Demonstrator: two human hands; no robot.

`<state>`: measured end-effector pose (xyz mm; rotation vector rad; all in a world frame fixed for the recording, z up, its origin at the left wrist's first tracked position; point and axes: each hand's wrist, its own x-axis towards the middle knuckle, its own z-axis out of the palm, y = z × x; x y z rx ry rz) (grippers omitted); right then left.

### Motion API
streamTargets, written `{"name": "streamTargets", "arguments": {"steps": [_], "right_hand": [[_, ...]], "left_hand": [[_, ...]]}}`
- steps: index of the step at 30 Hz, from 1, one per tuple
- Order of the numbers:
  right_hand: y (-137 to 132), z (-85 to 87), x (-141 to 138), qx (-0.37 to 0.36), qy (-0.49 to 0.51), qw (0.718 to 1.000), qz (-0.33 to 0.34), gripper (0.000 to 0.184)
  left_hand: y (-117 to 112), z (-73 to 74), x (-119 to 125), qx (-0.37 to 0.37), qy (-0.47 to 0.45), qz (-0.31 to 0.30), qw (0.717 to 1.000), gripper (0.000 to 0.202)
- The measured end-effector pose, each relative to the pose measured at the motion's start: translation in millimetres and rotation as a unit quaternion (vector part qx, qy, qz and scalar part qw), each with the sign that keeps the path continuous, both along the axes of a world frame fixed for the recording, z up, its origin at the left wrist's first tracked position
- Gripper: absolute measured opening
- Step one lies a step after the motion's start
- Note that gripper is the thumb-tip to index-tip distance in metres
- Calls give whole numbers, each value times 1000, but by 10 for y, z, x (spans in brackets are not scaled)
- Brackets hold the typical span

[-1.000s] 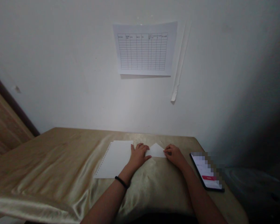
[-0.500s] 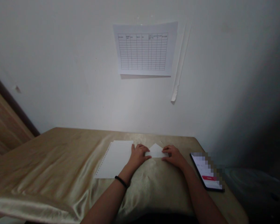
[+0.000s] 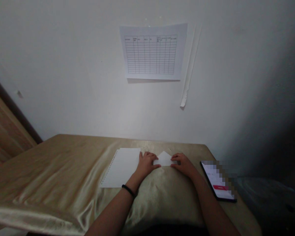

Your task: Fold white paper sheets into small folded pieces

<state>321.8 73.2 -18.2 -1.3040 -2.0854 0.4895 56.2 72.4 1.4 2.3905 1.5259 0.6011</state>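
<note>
A small piece of folded white paper (image 3: pixel 164 160) lies on the table between my hands, its top edge rising to a point. My left hand (image 3: pixel 147 163) grips its left end, thumb along the lower edge and fingers above. At the right end, my right hand (image 3: pixel 182 163) holds it the same way, thumb low and fingers on top. Both palms hide the paper's outer ends. Just left of my left hand is a stack of loose white sheets (image 3: pixel 120 168) with punched holes down one side.
A shiny gold cloth (image 3: pixel 71 170) covers the table. On the right lies a tablet or large phone (image 3: pixel 215 183) with a lit, partly blurred screen. A printed table sheet (image 3: pixel 152 52) is taped to the wall, beside a hanging paper strip (image 3: pixel 188 75).
My left thumb has slid very slightly to the right along the paper's lower edge. Otherwise the hands and the folded paper stay in place.
</note>
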Motion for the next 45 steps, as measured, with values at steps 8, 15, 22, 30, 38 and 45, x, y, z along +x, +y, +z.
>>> {"name": "streamTargets", "arguments": {"steps": [8,15,22,30,38,45], "right_hand": [[-21,50,-31,-3,11,1000,-11,20],[-28,77,-49,-6,7,1000,-22,24],[-28,55,2,-22,34,999,-15,23],[-59,117,-70,-42,39,998,-27,25],[-59,90,-144,-40,48,997,-43,22],[-16,3,-207,-21,61,996,-58,25]], "left_hand": [[-26,16,14,15,0,3,1000,32],[-20,41,14,5,-10,7,1000,25],[-15,48,-9,4,-22,12,1000,28],[-17,39,12,2,-27,13,1000,30],[-34,63,36,-3,-38,19,999,19],[-23,52,85,-10,-31,39,999,20]]}}
